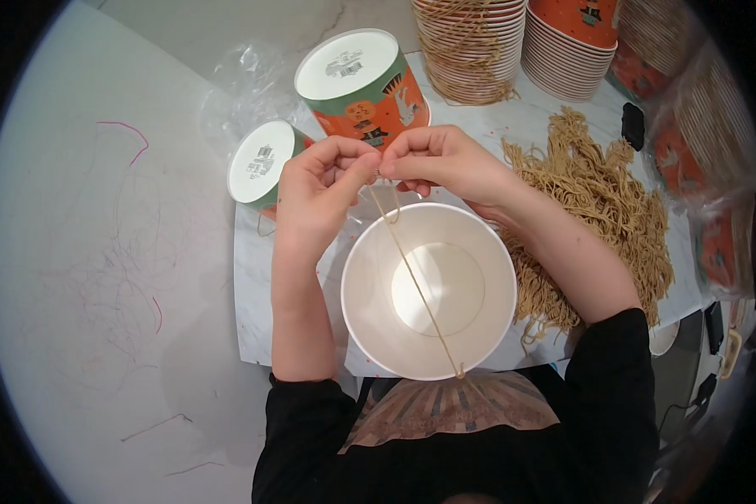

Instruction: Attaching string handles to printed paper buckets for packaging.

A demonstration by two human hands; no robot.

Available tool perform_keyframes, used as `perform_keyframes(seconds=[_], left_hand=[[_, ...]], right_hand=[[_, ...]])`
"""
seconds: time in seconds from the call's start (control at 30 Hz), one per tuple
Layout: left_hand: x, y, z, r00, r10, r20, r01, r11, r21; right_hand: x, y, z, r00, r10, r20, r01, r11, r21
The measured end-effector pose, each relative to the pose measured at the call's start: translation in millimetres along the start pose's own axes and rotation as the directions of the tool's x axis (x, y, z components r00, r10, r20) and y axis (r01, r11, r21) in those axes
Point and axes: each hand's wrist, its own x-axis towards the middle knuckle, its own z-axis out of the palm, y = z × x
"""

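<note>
A paper bucket [364, 294] stands in front of me with its white inside facing up. One tan cord [418, 287] crosses its mouth, from the near rim to my hands beyond the far rim. My left hand [323, 185] pinches near the cord's far end, thumb against fingers. Beside it, almost touching, my right hand [441, 164] pinches at the same spot; the fingers hide just what each one grips. A short loop of cord hangs below the fingertips at the far rim. Right of the bucket lies a heap of loose tan cords [605, 210].
Two printed orange-and-green buckets [365, 97] [265, 164] stand upside down beyond my hands. Nested stacks of buckets [470, 50] [567, 67] rise at the back, one draped with cords. Plastic-wrapped stacks [701, 126] line the right. A black object [632, 126] lies behind the heap.
</note>
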Motion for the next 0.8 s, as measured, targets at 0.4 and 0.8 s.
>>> perform_keyframes(seconds=[0.4,0.8], left_hand=[[14.9,-13.1,-18.5,0.987,-0.115,0.113,0.138,0.966,-0.217],[9.5,-4.4,-68.8,0.98,-0.147,0.133,0.172,0.963,-0.206]], right_hand=[[4.6,15.7,-1.0,0.966,0.208,0.153,-0.232,0.959,0.161],[12.8,45.1,-8.6,0.894,0.289,0.342,-0.426,0.784,0.452]])
